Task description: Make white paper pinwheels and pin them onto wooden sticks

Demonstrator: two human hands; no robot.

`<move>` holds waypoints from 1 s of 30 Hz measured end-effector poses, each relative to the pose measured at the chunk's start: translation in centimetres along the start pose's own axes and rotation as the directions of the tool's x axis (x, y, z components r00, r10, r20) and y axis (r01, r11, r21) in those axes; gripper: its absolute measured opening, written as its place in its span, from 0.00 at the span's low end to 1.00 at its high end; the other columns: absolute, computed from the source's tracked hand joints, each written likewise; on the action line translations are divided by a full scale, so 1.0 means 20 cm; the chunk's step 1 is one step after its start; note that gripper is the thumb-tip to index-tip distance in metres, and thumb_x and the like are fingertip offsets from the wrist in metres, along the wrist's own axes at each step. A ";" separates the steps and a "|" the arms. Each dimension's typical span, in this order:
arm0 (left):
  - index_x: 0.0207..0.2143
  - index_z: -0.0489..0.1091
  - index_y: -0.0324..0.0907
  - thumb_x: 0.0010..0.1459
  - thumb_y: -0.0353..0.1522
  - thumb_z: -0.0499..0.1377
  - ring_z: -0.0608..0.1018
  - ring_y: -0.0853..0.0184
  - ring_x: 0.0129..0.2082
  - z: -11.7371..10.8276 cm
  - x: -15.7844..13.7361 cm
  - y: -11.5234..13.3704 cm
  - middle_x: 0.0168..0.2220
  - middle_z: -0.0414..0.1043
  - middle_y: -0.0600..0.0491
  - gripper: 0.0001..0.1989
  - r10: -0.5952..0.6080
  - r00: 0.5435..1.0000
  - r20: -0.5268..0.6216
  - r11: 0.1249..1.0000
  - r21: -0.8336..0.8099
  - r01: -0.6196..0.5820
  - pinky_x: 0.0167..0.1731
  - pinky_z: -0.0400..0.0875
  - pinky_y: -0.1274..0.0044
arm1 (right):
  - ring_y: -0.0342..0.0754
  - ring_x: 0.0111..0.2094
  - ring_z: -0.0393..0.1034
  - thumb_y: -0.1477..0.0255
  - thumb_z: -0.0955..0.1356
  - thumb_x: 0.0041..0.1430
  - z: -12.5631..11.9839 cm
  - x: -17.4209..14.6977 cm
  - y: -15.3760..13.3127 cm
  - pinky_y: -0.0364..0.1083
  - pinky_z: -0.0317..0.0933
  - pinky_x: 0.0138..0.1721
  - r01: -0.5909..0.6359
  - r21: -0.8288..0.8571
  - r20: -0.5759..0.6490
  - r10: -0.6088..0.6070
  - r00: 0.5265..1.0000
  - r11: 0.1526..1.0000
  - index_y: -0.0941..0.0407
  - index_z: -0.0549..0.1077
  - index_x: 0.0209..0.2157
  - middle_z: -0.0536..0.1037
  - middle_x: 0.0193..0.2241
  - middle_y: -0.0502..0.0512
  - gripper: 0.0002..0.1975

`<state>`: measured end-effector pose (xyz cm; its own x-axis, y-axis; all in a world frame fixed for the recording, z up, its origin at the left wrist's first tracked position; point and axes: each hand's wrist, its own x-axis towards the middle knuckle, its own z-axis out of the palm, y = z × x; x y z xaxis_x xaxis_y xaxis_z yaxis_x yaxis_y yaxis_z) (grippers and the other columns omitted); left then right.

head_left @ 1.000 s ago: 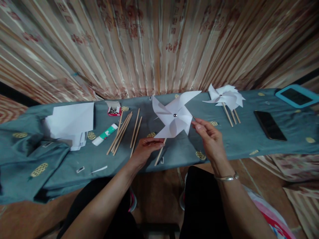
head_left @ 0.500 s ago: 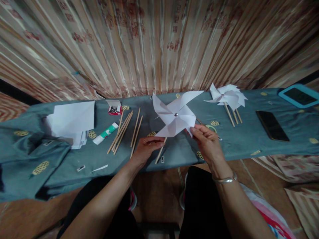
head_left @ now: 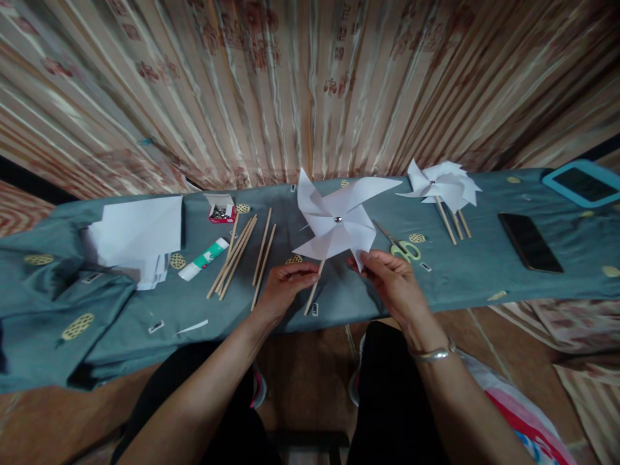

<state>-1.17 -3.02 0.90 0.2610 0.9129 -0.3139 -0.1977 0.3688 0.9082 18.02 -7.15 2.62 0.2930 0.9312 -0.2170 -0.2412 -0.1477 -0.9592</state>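
A white paper pinwheel (head_left: 334, 227) with a silver pin at its centre is held up in front of me, over the cloth-covered table. Its wooden stick (head_left: 312, 292) is pinched between the thumb and fingers of my left hand (head_left: 289, 284), just below the blades. My right hand (head_left: 387, 274) has its thumb and finger closed on the tip of the lower right blade. Behind that hand lie scissors (head_left: 405, 250) with pale green handles. To the left of my left hand are several loose wooden sticks (head_left: 237, 258).
A glue stick (head_left: 203, 259), an open red box of pins (head_left: 223, 213) and white paper sheets (head_left: 140, 229) lie at left. Finished pinwheels (head_left: 443, 184), a black phone (head_left: 530, 242) and a blue-framed tablet (head_left: 584, 184) lie at right. A curtain (head_left: 310, 84) hangs behind the table (head_left: 460, 274).
The pinwheel's blades have turned slightly, and the lower right one now points further down. My right hand has moved down and left, uncovering the scissors. My left hand keeps its hold on the stick.
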 end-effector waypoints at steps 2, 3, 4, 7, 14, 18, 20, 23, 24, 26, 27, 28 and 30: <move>0.24 0.81 0.42 0.34 0.32 0.72 0.74 0.71 0.25 0.00 0.00 0.00 0.24 0.77 0.55 0.10 0.000 1.000 -0.004 1.000 0.001 0.000 0.33 0.68 0.78 | 0.41 0.24 0.64 0.56 0.78 0.42 0.01 -0.01 0.00 0.42 0.57 0.27 -0.009 0.001 0.013 0.009 1.000 1.000 0.52 0.80 0.22 0.80 0.23 0.49 0.14; 0.24 0.80 0.42 0.33 0.32 0.72 0.74 0.71 0.25 0.00 0.00 0.00 0.23 0.77 0.55 0.10 0.000 1.000 -0.007 1.000 -0.001 0.000 0.33 0.68 0.78 | 0.41 0.24 0.64 0.56 0.78 0.42 0.01 -0.01 0.00 0.42 0.56 0.27 -0.012 0.002 0.017 0.012 1.000 1.000 0.53 0.79 0.21 0.80 0.23 0.49 0.15; 0.24 0.80 0.42 0.33 0.32 0.72 0.74 0.71 0.25 0.01 0.00 0.00 0.23 0.77 0.55 0.10 0.000 1.000 -0.009 1.000 -0.004 0.000 0.33 0.68 0.78 | 0.42 0.24 0.64 0.56 0.78 0.41 0.02 -0.01 0.01 0.42 0.56 0.27 -0.014 0.003 0.021 0.014 1.000 1.000 0.53 0.78 0.20 0.80 0.23 0.49 0.15; 0.24 0.80 0.42 0.33 0.31 0.72 0.74 0.72 0.25 0.01 0.00 0.01 0.23 0.77 0.55 0.10 0.000 1.000 -0.014 1.000 -0.007 0.000 0.33 0.68 0.78 | 0.43 0.25 0.65 0.56 0.79 0.40 0.04 -0.02 0.01 0.43 0.57 0.29 -0.024 -0.014 0.040 0.024 0.999 1.000 0.53 0.77 0.17 0.80 0.23 0.49 0.16; 0.24 0.80 0.42 0.33 0.32 0.72 0.74 0.71 0.26 0.01 0.00 0.00 0.24 0.77 0.55 0.11 0.010 1.000 -0.025 1.000 0.022 -0.009 0.33 0.68 0.78 | 0.44 0.29 0.66 0.54 0.78 0.41 0.07 -0.04 0.02 0.44 0.57 0.34 -0.027 -0.057 0.111 0.033 0.993 0.998 0.51 0.81 0.22 0.79 0.22 0.49 0.15; 0.25 0.80 0.42 0.34 0.32 0.72 0.75 0.70 0.27 0.01 -0.01 0.00 0.25 0.78 0.55 0.10 0.011 1.000 -0.019 1.000 0.023 -0.010 0.35 0.69 0.77 | 0.44 0.26 0.65 0.52 0.77 0.40 0.09 -0.04 0.02 0.45 0.57 0.33 -0.025 -0.096 0.119 0.036 0.992 0.995 0.53 0.79 0.18 0.78 0.20 0.50 0.18; 0.25 0.80 0.42 0.34 0.32 0.72 0.75 0.70 0.28 0.01 -0.01 0.00 0.25 0.78 0.55 0.10 0.008 1.000 -0.012 1.000 0.016 -0.007 0.35 0.69 0.77 | 0.44 0.25 0.65 0.51 0.77 0.39 0.10 -0.05 0.02 0.45 0.57 0.33 -0.030 -0.093 0.114 0.041 0.993 0.995 0.53 0.79 0.18 0.77 0.20 0.50 0.19; 0.26 0.80 0.41 0.34 0.33 0.73 0.76 0.69 0.28 0.01 -0.01 0.00 0.26 0.78 0.54 0.11 -0.006 1.000 -0.012 1.000 0.003 0.006 0.36 0.69 0.76 | 0.43 0.25 0.66 0.51 0.78 0.37 0.12 -0.05 0.03 0.45 0.58 0.32 -0.049 -0.072 0.119 0.057 0.991 0.996 0.52 0.80 0.19 0.78 0.19 0.50 0.19; 0.26 0.80 0.41 0.34 0.33 0.73 0.76 0.69 0.28 0.01 -0.01 0.00 0.26 0.78 0.54 0.12 -0.013 1.000 -0.014 1.000 0.003 0.013 0.36 0.70 0.76 | 0.43 0.24 0.66 0.51 0.78 0.37 0.13 -0.05 0.03 0.45 0.58 0.32 -0.055 -0.066 0.123 0.063 0.990 0.996 0.52 0.80 0.19 0.78 0.19 0.50 0.19; 0.26 0.80 0.41 0.33 0.34 0.73 0.76 0.68 0.28 0.01 -0.01 0.00 0.26 0.78 0.54 0.13 -0.022 1.000 -0.013 1.000 0.005 0.022 0.35 0.70 0.75 | 0.43 0.23 0.67 0.51 0.78 0.37 0.14 -0.05 0.03 0.45 0.59 0.31 -0.064 -0.060 0.133 0.071 0.988 0.996 0.52 0.80 0.18 0.79 0.19 0.50 0.18; 0.26 0.80 0.40 0.33 0.34 0.73 0.76 0.68 0.28 0.01 -0.01 0.00 0.26 0.78 0.53 0.14 -0.021 1.000 -0.006 1.000 0.004 0.021 0.36 0.70 0.75 | 0.43 0.23 0.67 0.51 0.78 0.36 0.14 -0.05 0.03 0.45 0.60 0.30 -0.062 -0.055 0.140 0.070 0.988 0.997 0.52 0.80 0.18 0.79 0.19 0.50 0.18; 0.26 0.80 0.40 0.32 0.34 0.73 0.76 0.67 0.28 0.01 -0.01 0.00 0.26 0.78 0.53 0.14 -0.019 1.000 0.002 1.000 0.001 0.019 0.36 0.71 0.75 | 0.43 0.22 0.67 0.51 0.78 0.36 0.15 -0.05 0.03 0.45 0.60 0.30 -0.058 -0.050 0.146 0.065 0.987 0.997 0.52 0.80 0.18 0.79 0.19 0.50 0.18; 0.25 0.80 0.40 0.32 0.34 0.73 0.77 0.67 0.29 0.01 -0.01 0.00 0.26 0.78 0.53 0.13 -0.013 1.000 0.014 1.000 -0.011 0.013 0.38 0.71 0.74 | 0.43 0.22 0.67 0.52 0.78 0.37 0.16 -0.04 0.03 0.45 0.60 0.29 -0.049 -0.050 0.161 0.056 0.985 0.998 0.51 0.81 0.18 0.80 0.19 0.51 0.17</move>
<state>-1.08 -3.31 0.96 0.2773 0.9053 -0.3217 -0.2044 0.3827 0.9010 14.62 -6.95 2.77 0.1262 0.9628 -0.2388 -0.2082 -0.2096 -0.9554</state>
